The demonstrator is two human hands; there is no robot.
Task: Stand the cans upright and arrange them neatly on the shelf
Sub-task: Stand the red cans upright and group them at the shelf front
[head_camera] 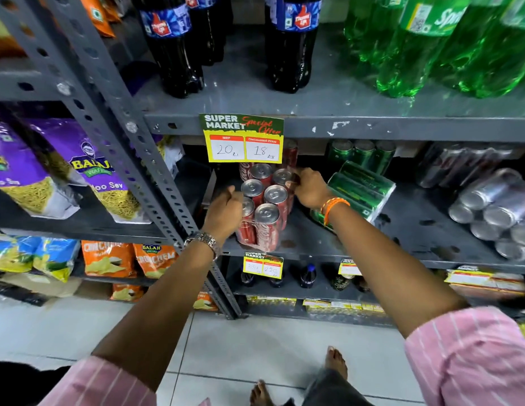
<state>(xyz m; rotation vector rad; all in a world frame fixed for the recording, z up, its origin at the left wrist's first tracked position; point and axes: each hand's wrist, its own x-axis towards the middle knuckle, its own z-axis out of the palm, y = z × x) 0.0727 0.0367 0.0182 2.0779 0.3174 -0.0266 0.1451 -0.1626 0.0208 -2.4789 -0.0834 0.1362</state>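
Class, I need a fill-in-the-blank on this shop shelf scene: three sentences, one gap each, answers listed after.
1. Both hands rest against the pack of ___ cola cans.
2. The left hand has a ___ at its wrist.
3. The tilted pack of green cans lies on the right hand's ___ side.

Answers: red; watch; right

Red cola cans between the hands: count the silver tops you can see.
6 tops show: two at the front, two in the middle, two behind. More red cans behind the price tag are partly hidden.
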